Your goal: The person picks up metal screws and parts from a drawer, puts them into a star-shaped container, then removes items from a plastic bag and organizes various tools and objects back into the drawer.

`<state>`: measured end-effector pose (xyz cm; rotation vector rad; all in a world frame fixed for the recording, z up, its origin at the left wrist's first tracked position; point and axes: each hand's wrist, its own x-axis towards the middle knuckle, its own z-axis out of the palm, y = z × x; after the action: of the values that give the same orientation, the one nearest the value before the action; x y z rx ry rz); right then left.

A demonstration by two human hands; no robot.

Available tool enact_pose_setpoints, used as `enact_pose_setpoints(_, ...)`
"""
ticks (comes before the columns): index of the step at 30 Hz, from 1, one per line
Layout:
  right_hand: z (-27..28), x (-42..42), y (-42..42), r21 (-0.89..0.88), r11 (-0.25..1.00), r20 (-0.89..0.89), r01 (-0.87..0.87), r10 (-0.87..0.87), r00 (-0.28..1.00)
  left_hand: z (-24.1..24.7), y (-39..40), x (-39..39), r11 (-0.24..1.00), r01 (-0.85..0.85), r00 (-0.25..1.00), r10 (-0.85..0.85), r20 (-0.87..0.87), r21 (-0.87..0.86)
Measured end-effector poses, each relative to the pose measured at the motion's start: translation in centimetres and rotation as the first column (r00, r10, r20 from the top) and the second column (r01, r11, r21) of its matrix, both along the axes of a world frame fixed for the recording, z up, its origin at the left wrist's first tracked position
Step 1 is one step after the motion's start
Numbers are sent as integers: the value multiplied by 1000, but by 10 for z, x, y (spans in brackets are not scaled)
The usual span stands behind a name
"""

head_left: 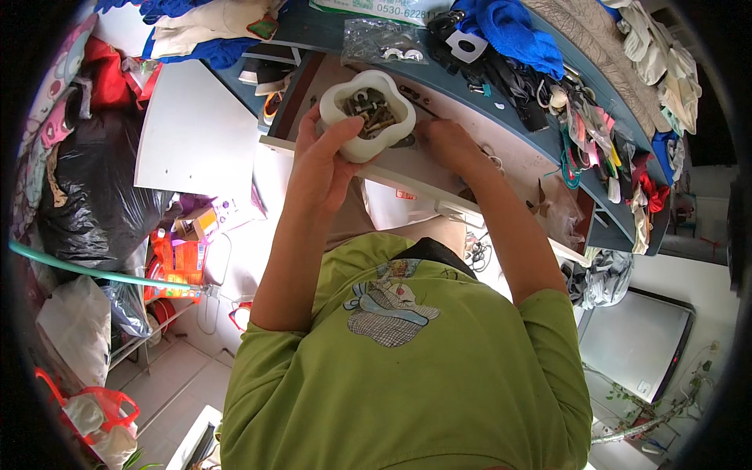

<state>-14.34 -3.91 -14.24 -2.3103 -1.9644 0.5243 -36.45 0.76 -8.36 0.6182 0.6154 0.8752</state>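
My left hand (pixel 326 158) grips a white, lobed, flower-shaped bowl (pixel 352 148) by its near side, thumb over the rim. Small dark and brass-toned hardware pieces (pixel 370 111) lie in the bowl. Under and beyond it is a pulled-out white drawer (pixel 405 170). Inside the drawer, my right hand (pixel 449 144) reaches down with curled fingers just right of the bowl. Its fingertips are partly hidden, so whether they pinch anything is unclear. Near them on the drawer bottom are a flat dark piece (pixel 405 141) and small dark parts (pixel 414 93).
Crumpled clear plastic (pixel 561 214) fills the drawer's right end. Along the blue-grey desktop (pixel 329 35) lie a clear bag (pixel 385 44), a blue cloth (pixel 517 35) and tangled small goods (pixel 593 135). A white panel (pixel 197 129) and black plastic bag (pixel 100 188) stand left.
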Motion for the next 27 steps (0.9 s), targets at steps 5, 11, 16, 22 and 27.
enact_pose_setpoints(5,19,-2,-7,134,988,96,70,-83,992,1,-1,0,1000,-5,1000,5,-6,-11)
enact_pose_setpoints(11,89,-29,-7,622,690,-538,370,34,842,1,-1,0,1000,22,1000,-22,-13,8)
enact_pose_setpoints(16,104,-52,4,713,654,-553,253,302,777,2,0,0,1000,13,1000,-13,-10,8)
enact_pose_setpoints(22,54,0,-6,353,880,-588,319,-57,807,2,-1,-2,999,32,999,-32,-10,11)
enact_pose_setpoints(27,14,15,-21,145,988,-150,55,-33,988,-2,1,-1,1000,31,999,-31,-7,0)
